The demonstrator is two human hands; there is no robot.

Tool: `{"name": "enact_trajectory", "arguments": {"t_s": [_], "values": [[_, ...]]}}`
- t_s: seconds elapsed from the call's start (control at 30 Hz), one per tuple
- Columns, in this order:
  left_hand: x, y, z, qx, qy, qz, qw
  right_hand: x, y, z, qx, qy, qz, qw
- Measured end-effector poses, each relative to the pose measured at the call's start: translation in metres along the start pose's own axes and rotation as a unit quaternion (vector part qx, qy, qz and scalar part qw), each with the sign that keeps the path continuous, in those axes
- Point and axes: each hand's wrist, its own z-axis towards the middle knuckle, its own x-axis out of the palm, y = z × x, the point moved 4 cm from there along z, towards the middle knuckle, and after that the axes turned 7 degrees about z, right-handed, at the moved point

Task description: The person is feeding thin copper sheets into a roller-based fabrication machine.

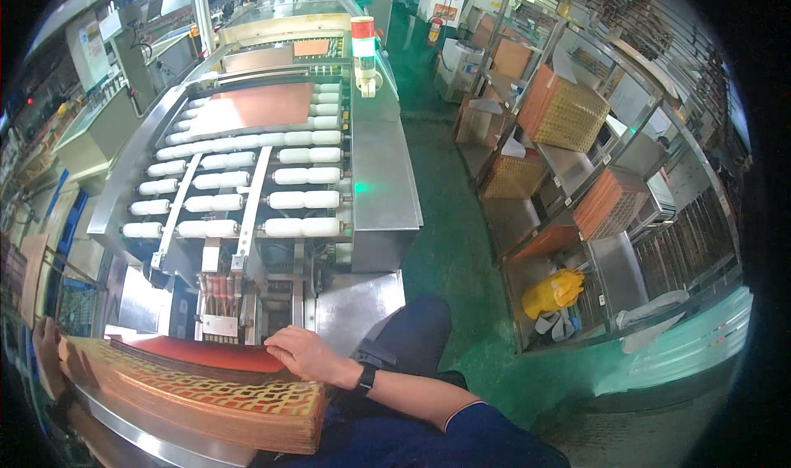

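Observation:
In front of me lies a thick stack of copper-coloured panels [206,414], with a gold and orange pattern along its upper face. At the stack's far side a thin reddish copper panel [194,353] shows, its surface bowed. My right hand [309,355], a dark band at its wrist, pinches this panel near its right end, fingertips bent together. At the stack's left end, my left hand [49,357] is dim near the picture's rim, and its fingers cannot be made out. Ahead, a roller conveyor [218,181] carries a flat copper panel [255,107] on its white rollers.
A signal light [362,52], lit green, stands at the conveyor's right side. To the right is a metal rack [606,266] holding panel stacks [564,109] and yellow gloves [554,293]. Green floor [449,212] runs between. My knee [416,328] juts beside the conveyor.

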Motion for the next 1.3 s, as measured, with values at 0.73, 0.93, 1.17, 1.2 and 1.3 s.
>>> {"name": "enact_trajectory", "arguments": {"t_s": [0.73,0.93,1.17,1.2,1.3], "values": [[0.006,-0.068,-0.028,0.044,-0.028,0.045,0.998,0.003,-0.004,-0.001,0.011,-0.026,0.008,1.0],[0.006,-0.044,-0.02,-0.012,-0.022,-0.052,0.998,0.002,-0.003,-0.001,0.003,-0.016,0.009,1.0],[0.002,-0.066,-0.028,-0.037,0.012,-0.038,0.999,0.001,-0.001,0.001,-0.015,-0.025,0.011,1.0],[0.005,-0.069,-0.029,-0.021,0.012,-0.048,0.999,0.001,-0.002,0.0,-0.01,-0.029,0.014,0.999],[0.006,-0.068,-0.03,-0.054,-0.019,-0.039,0.998,0.001,-0.002,-0.001,0.001,-0.008,0.005,1.0]]}}
